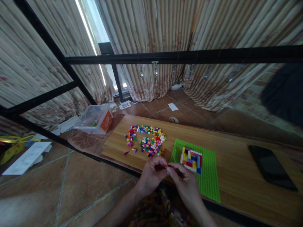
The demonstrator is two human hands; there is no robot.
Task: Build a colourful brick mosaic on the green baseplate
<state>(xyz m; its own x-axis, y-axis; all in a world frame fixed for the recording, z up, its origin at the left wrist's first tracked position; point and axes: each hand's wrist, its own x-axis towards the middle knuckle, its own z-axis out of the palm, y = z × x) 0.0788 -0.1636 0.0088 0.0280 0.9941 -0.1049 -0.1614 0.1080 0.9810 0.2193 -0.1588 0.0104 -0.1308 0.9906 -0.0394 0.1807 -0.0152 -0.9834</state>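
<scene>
My left hand (153, 171) and my right hand (183, 178) meet at the table's near edge, fingertips pinched together. Between them shows a bit of a small orange-red toy brick (167, 167), mostly hidden by the fingers. Just beyond my right hand lies a green baseplate (209, 176). It carries a block of toy bricks (192, 160) in white, red, blue, yellow and purple, fitted side by side. Loose toy bricks (151, 145) of many colours are spread in a ring-shaped pile on the wood beyond my left hand.
The wooden table (239, 176) bears a black phone (272, 167) at the right. A clear plastic box (92, 121) with an orange label stands off its left end. Black metal bars (189, 57) cross in front of curtains (151, 28). White foam pieces (28, 157) lie on the floor.
</scene>
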